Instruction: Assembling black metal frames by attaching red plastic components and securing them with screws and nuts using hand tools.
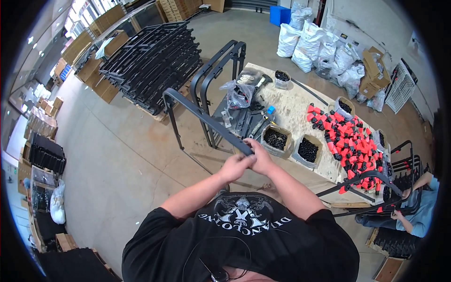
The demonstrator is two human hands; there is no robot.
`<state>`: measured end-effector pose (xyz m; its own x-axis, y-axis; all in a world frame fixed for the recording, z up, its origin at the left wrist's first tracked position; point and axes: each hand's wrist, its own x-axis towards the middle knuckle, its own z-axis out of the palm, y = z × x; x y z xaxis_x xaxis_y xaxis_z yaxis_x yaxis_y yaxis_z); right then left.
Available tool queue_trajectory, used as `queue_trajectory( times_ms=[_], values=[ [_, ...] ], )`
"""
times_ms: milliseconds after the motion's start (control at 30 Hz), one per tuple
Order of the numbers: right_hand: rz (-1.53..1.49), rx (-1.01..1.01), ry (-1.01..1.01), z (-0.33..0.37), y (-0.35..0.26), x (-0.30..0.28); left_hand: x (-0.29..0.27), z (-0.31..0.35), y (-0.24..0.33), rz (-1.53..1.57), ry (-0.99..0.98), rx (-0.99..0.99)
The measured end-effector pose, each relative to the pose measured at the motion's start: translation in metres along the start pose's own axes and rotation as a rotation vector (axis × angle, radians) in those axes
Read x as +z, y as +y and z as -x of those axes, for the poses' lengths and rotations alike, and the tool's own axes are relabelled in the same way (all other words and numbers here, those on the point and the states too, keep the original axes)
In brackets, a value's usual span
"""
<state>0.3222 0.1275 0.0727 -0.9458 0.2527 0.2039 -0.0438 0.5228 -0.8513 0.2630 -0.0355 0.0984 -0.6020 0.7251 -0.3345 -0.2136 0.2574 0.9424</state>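
Note:
A black bent metal frame (206, 118) slants in front of me, its far corner up to the left and its near end at my body. My right hand (260, 159) is closed round the near end, fingers over the top. Beside it, my left hand (235, 168) is closed at the same end from below, touching the right hand; its fingertips are partly hidden. On the table (293, 102) just beyond stand tubs of small black parts, a near one (276, 139) and another (307, 149) to its right.
Red and black plastic parts (347, 141) are heaped on the table's right. More black frames (218, 70) stand at its left end. A tall frame stack (152, 66) sits on a pallet, white sacks (310, 44) by the wall. A co-worker (418, 207) handles frames at right.

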Motion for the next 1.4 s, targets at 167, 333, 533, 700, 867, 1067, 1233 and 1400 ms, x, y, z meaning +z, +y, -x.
queue_trajectory(
  times_ms=[167, 333, 533, 700, 867, 1067, 1233, 1400],
  values=[
    [0.043, 0.236, -0.077, 0.034, 0.016, -0.049, -0.060, 0.067, 0.080, -0.905, 0.610, 0.708],
    [0.024, 0.262, -0.197, 0.079, 0.029, -0.068, -0.169, 0.061, 0.112, -1.287, 1.098, 0.928],
    [0.059, 0.218, 0.318, 0.125, 0.091, -0.056, -0.142, 0.063, 0.065, -0.783, 0.654, 0.617],
    [0.050, 0.376, 0.333, 0.146, 0.038, -0.109, -0.118, 0.060, 0.095, -0.623, 0.646, 0.679],
    [0.128, 0.243, 0.432, 0.149, -0.028, -0.177, -0.109, 0.026, 0.094, -0.420, 0.599, 0.670],
    [0.234, 0.455, 0.424, 0.174, -0.026, -0.199, -0.088, -0.031, 0.031, -0.276, 0.439, 0.595],
    [0.284, 0.437, 0.522, 0.185, 0.008, -0.195, -0.075, -0.081, 0.010, -0.474, 0.391, 0.531],
    [0.368, 0.437, 0.534, 0.159, 0.026, -0.204, -0.078, -0.127, 0.014, -0.309, 0.387, 0.507]
  ],
)
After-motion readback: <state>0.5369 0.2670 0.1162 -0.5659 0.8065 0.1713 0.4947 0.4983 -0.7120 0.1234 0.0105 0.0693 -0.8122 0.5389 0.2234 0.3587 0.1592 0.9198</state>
